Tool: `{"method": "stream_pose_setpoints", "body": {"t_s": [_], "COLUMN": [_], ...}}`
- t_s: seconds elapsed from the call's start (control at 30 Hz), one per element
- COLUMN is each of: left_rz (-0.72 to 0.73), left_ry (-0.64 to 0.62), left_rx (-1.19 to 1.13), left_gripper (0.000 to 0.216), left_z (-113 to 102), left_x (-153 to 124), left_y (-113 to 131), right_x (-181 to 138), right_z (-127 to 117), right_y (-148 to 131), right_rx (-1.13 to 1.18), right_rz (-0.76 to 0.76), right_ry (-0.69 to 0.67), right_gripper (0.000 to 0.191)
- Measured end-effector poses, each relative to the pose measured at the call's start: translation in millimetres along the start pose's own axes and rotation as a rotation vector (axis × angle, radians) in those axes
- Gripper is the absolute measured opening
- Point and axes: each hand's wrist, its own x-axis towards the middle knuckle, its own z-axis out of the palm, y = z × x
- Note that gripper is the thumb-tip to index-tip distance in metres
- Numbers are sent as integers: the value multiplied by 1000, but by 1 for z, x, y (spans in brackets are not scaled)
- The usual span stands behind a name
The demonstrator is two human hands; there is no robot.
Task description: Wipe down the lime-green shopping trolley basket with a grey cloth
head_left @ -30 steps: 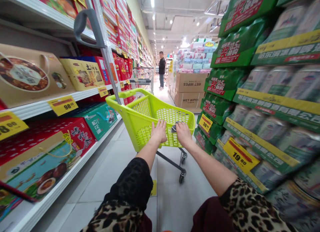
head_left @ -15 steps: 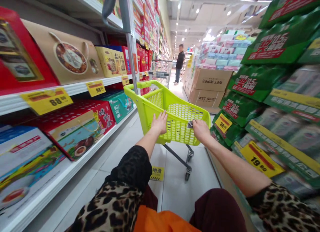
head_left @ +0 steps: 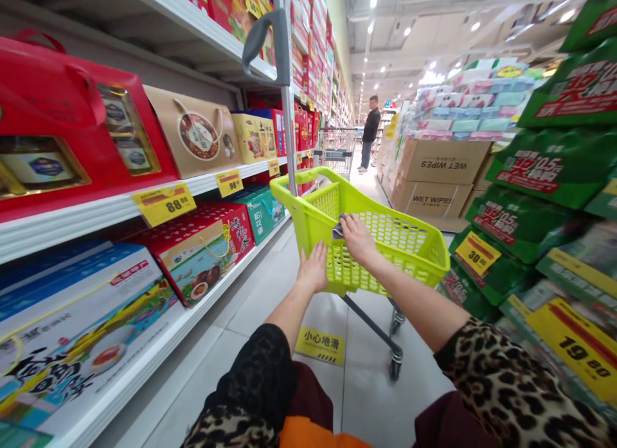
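A lime-green plastic shopping basket cart (head_left: 385,258) stands sideways before me, with a grey upright pole and a looped grey handle (head_left: 264,49) at its left end. My left hand (head_left: 314,268) lies against the near side wall, fingers stretched out. Higher up and to the right, at the basket's upper rim, my right hand (head_left: 357,237) is closed on a grey cloth (head_left: 338,228) that sticks out past its fingertips. The cloth touches the rim. Dark legs with castor wheels (head_left: 396,364) rest on the floor.
Shelves of gift boxes (head_left: 197,139) with yellow price tags line the left. Green drink packs (head_left: 549,171) are stacked at right, wet wipes cartons (head_left: 434,171) behind. A person (head_left: 370,133) stands down the aisle near a metal trolley (head_left: 335,149). A yellow floor sticker (head_left: 319,345) lies below.
My right hand has moved with the cloth from the basket's right part leftward along the side to the upper rim. My left hand sits slightly lower on the wall. The view has turned left.
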Motion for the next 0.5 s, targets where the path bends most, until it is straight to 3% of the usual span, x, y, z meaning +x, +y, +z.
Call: {"method": "stream_pose_setpoints", "body": {"t_s": [0.3, 0.4, 0.5], "left_rz": [-145, -156, -191], "left_ry": [-43, 7, 103], "left_rx": [16, 27, 41], "left_gripper": [79, 78, 78], "left_z": [-23, -28, -32], "left_x": [-1, 4, 9], "left_y": [-45, -50, -50], "right_x": [81, 102, 102], "right_z": [3, -1, -3], "right_y": [-62, -77, -77], "right_rx": [78, 71, 41], "right_rz": [-21, 1, 83], "right_ry": [-12, -48, -122], "right_gripper": [43, 45, 45]}}
